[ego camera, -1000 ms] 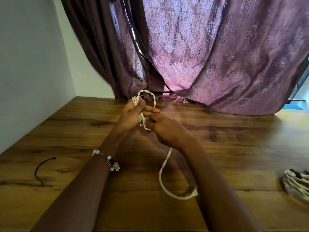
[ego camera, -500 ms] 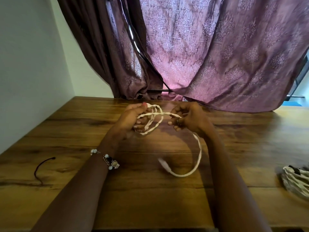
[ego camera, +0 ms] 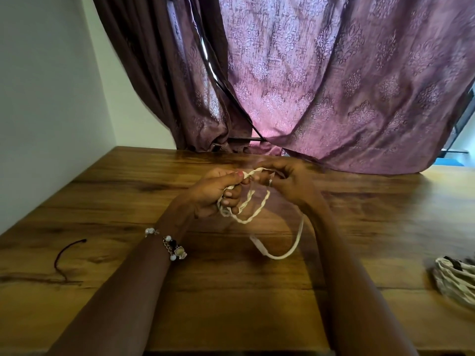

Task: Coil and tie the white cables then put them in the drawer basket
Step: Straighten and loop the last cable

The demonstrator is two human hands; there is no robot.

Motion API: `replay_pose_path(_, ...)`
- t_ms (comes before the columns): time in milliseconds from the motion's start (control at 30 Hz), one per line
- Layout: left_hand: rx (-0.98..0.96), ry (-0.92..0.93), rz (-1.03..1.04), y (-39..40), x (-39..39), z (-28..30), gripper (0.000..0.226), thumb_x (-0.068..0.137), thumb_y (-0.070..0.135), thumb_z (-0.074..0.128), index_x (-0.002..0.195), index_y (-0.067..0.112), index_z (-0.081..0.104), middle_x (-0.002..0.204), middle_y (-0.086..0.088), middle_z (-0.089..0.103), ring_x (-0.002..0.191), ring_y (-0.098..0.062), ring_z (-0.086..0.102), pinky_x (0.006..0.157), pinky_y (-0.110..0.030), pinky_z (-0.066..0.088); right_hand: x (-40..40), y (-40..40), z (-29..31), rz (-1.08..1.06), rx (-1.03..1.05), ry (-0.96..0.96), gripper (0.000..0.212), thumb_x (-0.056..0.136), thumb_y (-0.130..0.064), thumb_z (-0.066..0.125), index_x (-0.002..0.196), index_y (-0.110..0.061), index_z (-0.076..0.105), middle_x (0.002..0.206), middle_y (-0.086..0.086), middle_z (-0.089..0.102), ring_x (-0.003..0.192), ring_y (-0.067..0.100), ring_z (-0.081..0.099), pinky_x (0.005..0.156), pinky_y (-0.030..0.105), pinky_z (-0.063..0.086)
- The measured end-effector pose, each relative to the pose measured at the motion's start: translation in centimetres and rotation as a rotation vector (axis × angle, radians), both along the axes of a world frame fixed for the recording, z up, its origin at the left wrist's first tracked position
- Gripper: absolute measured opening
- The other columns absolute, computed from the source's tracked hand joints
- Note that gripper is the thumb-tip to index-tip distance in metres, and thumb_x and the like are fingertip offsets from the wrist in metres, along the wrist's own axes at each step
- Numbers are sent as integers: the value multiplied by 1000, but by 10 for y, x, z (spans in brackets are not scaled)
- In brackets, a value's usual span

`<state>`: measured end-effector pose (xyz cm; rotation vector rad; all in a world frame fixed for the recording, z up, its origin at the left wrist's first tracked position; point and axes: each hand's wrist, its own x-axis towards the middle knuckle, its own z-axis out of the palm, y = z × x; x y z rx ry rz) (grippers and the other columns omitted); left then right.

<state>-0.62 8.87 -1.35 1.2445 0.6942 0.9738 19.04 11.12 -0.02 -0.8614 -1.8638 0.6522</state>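
Both hands meet above the far middle of the wooden desk (ego camera: 257, 317), working a white cable (ego camera: 253, 214). The left hand (ego camera: 213, 194) has its fingers curled around several loops of the twisted cable, thumb pressed against the strand on top; how many loops sit inside that grip cannot be counted, since the fingers cover most of them. The right hand (ego camera: 290, 181) pinches the same strand just beside the left thumb, its fingers bent inward, and the exact contact is hidden behind the knuckles. Below the hands a twisted loop hangs free, and a flatter length of the cable runs down from under the right wrist, curves near the desk and ends in a pale tip (ego camera: 257, 241) that is too blurred to identify; whether that tail touches the wood cannot be told. A beaded bracelet (ego camera: 171, 246) circles the left wrist. A thin dark cord (ego camera: 65, 253) lies on the desk well to the left. At the right edge a bundle of white cables (ego camera: 455, 281) is cut off by the frame, with something dark on top that is hard to make out. A patterned purple curtain (ego camera: 321, 86) hangs behind the desk.
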Motion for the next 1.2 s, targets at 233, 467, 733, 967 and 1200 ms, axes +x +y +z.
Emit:
replay_pose_path(233, -56, -101, 40, 3, -3, -2, 35, 90, 39, 48, 88, 4, 50, 37, 8, 25, 26, -3, 22, 40, -15, 27, -22, 11, -18, -116, 447, -235, 31, 85, -24, 66, 111, -6, 70, 85, 3, 67, 68, 3, 49, 60, 17, 37)
replay_pose_path(467, -238, -535, 141, 12, -15, 10, 34, 93, 28, 36, 62, 16, 43, 29, 9, 23, 19, -3, 19, 31, -9, 12, -15, 1, -13, 51, -385, 317, 45, 81, 22, 51, 112, -9, 63, 66, 3, 65, 36, 6, 36, 37, 15, 24)
replay_pose_path(733, -192, -895, 374, 23, -60, 9, 46, 99, 34, 30, 57, 19, 42, 38, 8, 28, 29, -7, 24, 41, -15, 23, -16, 0, -10, -113, -474, 319, 31, 89, 13, 51, 112, -8, 50, 81, 16, 56, 42, 17, 60, 39, 29, 48)
replay_pose_path(967, -124, -872, 535, 24, -57, 10, 45, 100, 47, 30, 66, 19, 38, 46, 6, 34, 34, -8, 25, 42, -16, 28, -21, -5, -15, 28, -48, -605, 23, 87, 10, 54, 100, 3, 71, 89, 15, 70, 75, 25, 66, 66, 22, 51)
replay_pose_path(1200, -67, -814, 539, 22, -51, 13, 37, 100, 43, 35, 74, 17, 41, 58, 1, 46, 42, -11, 34, 46, -20, 38, -39, -12, -7, -57, 597, -716, 22, 82, -35, 64, 90, -16, 74, 86, 8, 63, 84, 28, 58, 68, 34, 44)
